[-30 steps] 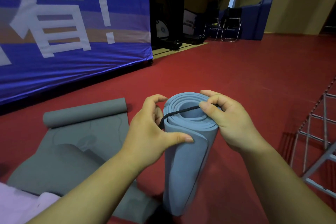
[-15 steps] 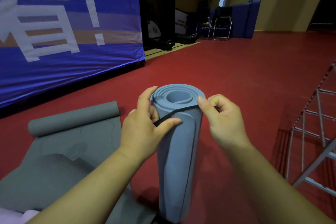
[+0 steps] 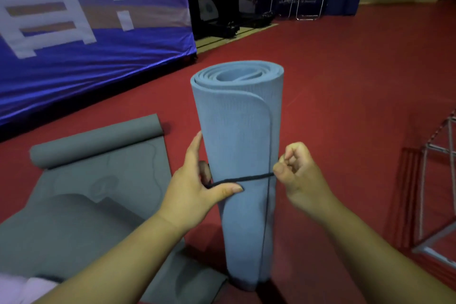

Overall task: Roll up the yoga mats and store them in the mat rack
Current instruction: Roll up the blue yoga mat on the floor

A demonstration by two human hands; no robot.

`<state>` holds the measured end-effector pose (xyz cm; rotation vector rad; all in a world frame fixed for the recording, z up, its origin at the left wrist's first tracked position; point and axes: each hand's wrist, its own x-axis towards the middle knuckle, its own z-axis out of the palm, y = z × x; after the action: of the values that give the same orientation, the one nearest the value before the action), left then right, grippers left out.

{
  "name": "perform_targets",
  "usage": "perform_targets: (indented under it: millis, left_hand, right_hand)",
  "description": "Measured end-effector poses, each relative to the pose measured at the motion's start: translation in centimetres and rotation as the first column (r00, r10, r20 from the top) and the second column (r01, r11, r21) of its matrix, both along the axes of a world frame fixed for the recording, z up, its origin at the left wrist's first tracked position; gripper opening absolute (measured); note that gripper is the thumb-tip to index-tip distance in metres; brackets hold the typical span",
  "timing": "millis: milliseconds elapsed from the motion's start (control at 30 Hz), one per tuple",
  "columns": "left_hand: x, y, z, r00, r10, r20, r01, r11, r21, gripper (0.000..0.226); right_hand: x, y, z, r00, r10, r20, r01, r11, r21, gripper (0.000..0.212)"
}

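Foam, soft, light and springy, is how we judge the blue mat [image 3: 237, 155]. In the head view it stands on end at centre. Our left hand [image 3: 195, 187] holds the black band [image 3: 246, 177] against its nine o'clock side, and our right hand [image 3: 298, 175] pinches the band at three o'clock. Mid-roll is where we would grip. A grey mat [image 3: 86, 180] lies part-unrolled on the red floor [image 3: 345, 81] at eight o'clock, with a metal rack [image 3: 434, 180] at four.

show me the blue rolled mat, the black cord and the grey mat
blue rolled mat [image 3: 237, 131]: head view, outer wrap above the cord
black cord [image 3: 249, 177]: head view, stretch across the roll's front
grey mat [image 3: 98, 180]: head view, flat unrolled part
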<state>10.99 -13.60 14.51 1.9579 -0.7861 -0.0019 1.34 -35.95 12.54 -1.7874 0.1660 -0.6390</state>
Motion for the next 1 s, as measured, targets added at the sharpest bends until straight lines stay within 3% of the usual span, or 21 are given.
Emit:
perform_targets:
  millis: [167, 333, 633, 833, 1000]
  left_hand:
    - [1.1, -0.2, -2.7, 0.996, 0.024, -0.090, -0.027, 0.999, -0.027, 0.123]
    - [0.5, -0.7, -4.0, 0.997, 0.020, -0.075, -0.019, 1.000, 0.016, 0.115]
    - [0.2, -0.5, -3.8, 0.995, -0.041, -0.090, 0.038, 0.999, -0.034, 0.120]
    - [-0.4, -0.9, -3.8, 0.998, -0.061, -0.019, 0.062, 0.998, 0.024, 0.123]
    - [-0.2, -1.4, -4.4, 0.970, -0.156, -0.186, 0.149, 0.988, -0.049, 0.115]
  right_hand:
    - [0.6, -0.4, -3.1, 0.997, 0.002, -0.078, -0.004, 0.999, -0.032, 0.078]
    - [0.5, -0.7, -4.4, 0.994, -0.031, -0.105, 0.026, 0.999, -0.045, 0.081]
    - [-0.4, -1.0, -5.0, 0.992, -0.007, -0.126, 0.002, 0.999, -0.033, 0.077]
    - [-0.8, -0.5, -5.5, 0.997, -0.011, -0.074, 0.015, 0.998, 0.056, 0.068]
    - [-1.1, -1.0, -6.1, 0.989, 0.105, -0.108, -0.081, 0.975, 0.206, 0.074]
